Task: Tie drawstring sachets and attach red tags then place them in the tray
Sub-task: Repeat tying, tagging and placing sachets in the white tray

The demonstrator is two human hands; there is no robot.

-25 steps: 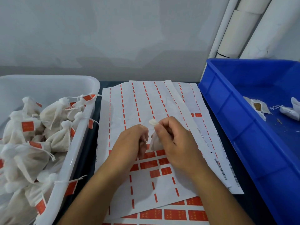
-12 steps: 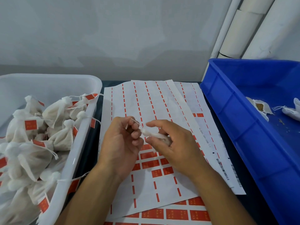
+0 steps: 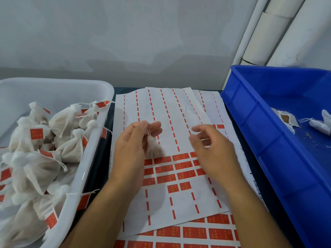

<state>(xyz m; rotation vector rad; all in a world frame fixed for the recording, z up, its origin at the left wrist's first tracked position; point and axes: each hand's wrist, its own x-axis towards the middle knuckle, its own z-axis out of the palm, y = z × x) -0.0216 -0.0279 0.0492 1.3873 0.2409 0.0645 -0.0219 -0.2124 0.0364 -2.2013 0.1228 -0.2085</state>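
over paper label sheets (image 3: 166, 111), left hand (image 3: 132, 149) pinches a soft sachet (image 3: 152, 147) by its string; blurred right hand (image 3: 213, 151) hangs loose-fingered, holding nothing.

**Sachet passes to your left hand alone**

Your right hand (image 3: 213, 149) no longer touches the sachet (image 3: 153, 148); a second ago it pinched the gathered neck together with the left, and half a second ago it held the pouch lying sideways between both hands. Now it sits apart to the right over the sticker sheet (image 3: 172, 111), fingers loosely spread and blurred. Your left hand (image 3: 133, 147) now pinches the drawstring by itself, palm turned toward you, and the sachet hangs below those fingertips, neck up, just above the rows of red tags (image 3: 180, 166).
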